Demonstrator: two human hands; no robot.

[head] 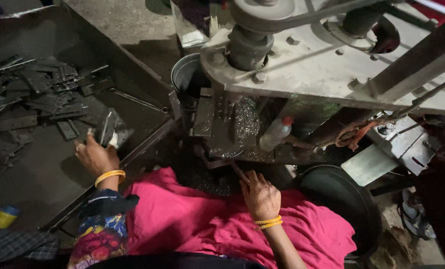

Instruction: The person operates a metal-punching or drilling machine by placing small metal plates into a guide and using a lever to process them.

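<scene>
Left grip (pixel 96 155) clutches plates (pixel 107 130), seemingly near tray edge (pixel 147 144).

Yellow bangles both wrists, ring on left finger, floral sleeve, pink garment.

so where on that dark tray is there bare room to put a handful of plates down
Bare metal lies in the near part of the tray, between the left hand and the yellow bottle. A smaller open strip runs along the far right rim past the long rod. The far left is crowded with the heap of flat plates.
</scene>
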